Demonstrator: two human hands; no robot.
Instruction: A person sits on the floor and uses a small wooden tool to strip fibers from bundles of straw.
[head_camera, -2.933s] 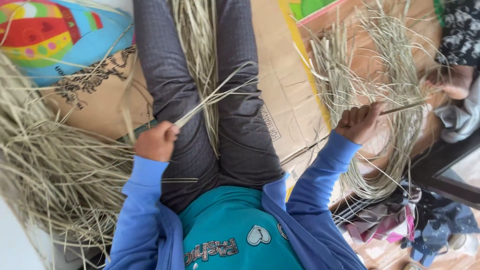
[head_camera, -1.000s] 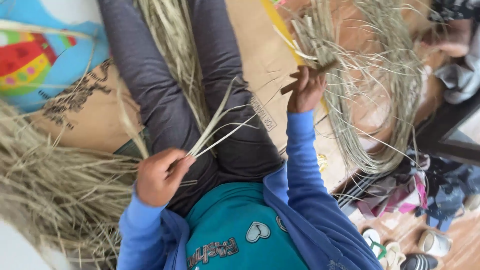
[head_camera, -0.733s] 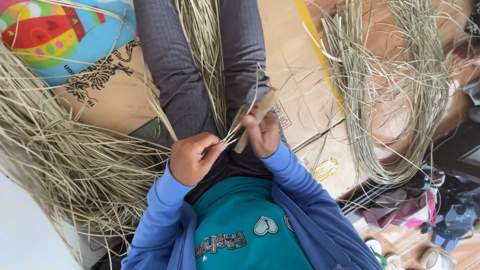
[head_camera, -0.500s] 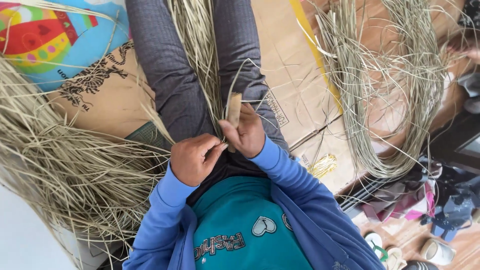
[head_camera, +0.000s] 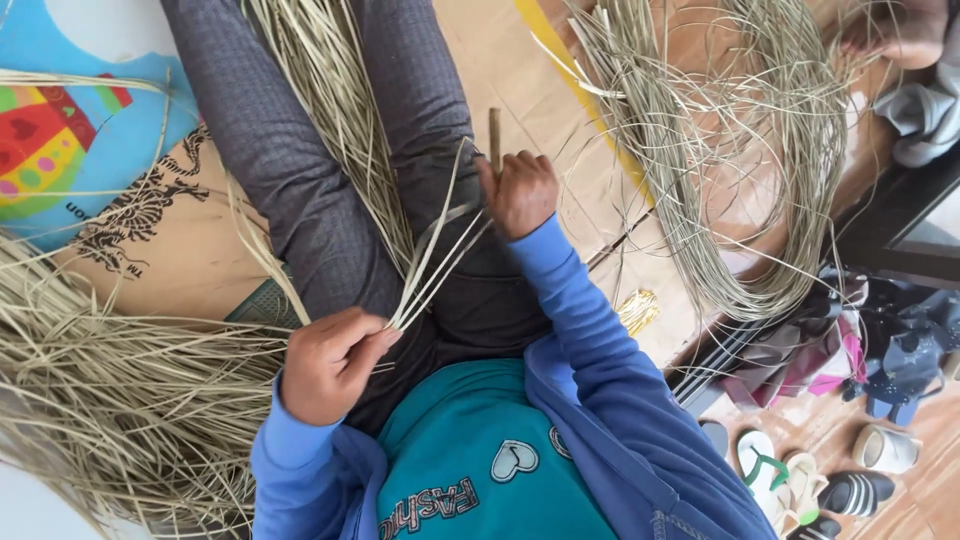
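Note:
My left hand (head_camera: 328, 362) pinches the near ends of a few pale grass strips (head_camera: 435, 262) over my lap. These strips fan up and to the right towards my right hand (head_camera: 520, 190), which is closed around a short brown stick (head_camera: 494, 138) held upright above my right thigh. The strips pass just beside the right hand's fingers. A long bundle of dried grass (head_camera: 318, 110) lies between my legs, which are in dark grey trousers. Both arms wear blue sleeves.
A large heap of dried grass (head_camera: 110, 400) lies at the left. A looped pile of finer strips (head_camera: 740, 170) rests on cardboard (head_camera: 520, 70) at the right. A colourful mat (head_camera: 60, 150) is at the upper left. Sandals and shoes (head_camera: 800, 475) sit at the lower right.
My right hand reached out to the right pile, came back to meet the left hand at my lap, and has now drawn up and away with the stick, spreading the strips.

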